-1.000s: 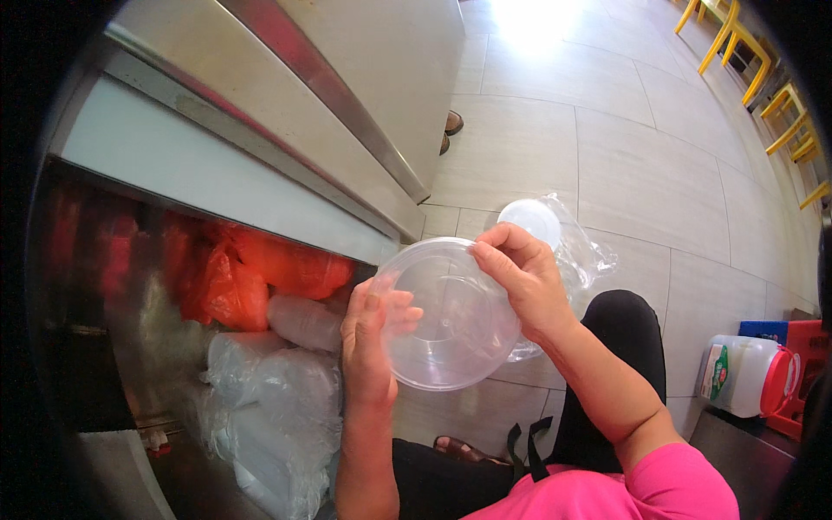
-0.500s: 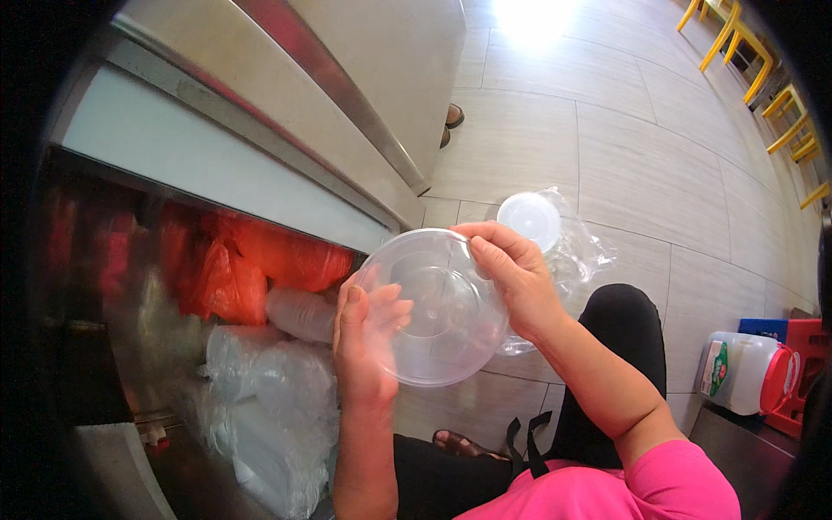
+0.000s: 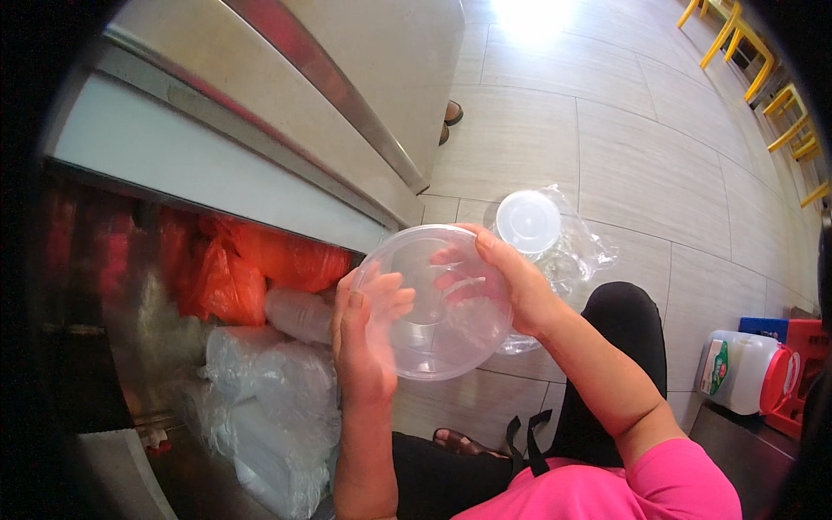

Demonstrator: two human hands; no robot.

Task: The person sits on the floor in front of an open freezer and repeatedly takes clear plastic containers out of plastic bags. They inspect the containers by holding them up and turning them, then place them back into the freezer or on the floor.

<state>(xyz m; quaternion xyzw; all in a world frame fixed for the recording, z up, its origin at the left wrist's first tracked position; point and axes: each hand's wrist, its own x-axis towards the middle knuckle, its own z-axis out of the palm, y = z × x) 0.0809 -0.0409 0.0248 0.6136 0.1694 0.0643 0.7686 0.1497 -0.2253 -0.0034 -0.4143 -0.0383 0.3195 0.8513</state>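
Observation:
Between my two hands I hold a clear round plastic bowl (image 3: 425, 351), its wide rim facing up toward me. My left hand (image 3: 357, 351) grips its left side, thumb on the near face and fingers showing through the plastic. On the upper right, my right hand (image 3: 518, 276) has its thumb by the rim; its fingers are behind the wall and show blurred through it. Past that hand, a round translucent white tub or lid stack (image 3: 529, 223) stands on the floor, with a crumpled clear plastic bag (image 3: 579, 251) around it.
At left, under a metal counter (image 3: 347, 78), a shelf holds orange-red plastic bags (image 3: 232, 282), a stack of clear containers (image 3: 296, 312) and more containers in clear wrap (image 3: 277, 390). To the right are a white jug (image 3: 737, 373) and red crate (image 3: 808, 373). Yellow stools (image 3: 747, 52) stand far right.
The fingers of my right hand have moved behind the bowl and now show through it. The bowl has tilted and risen slightly. My left hand stays almost where it was.

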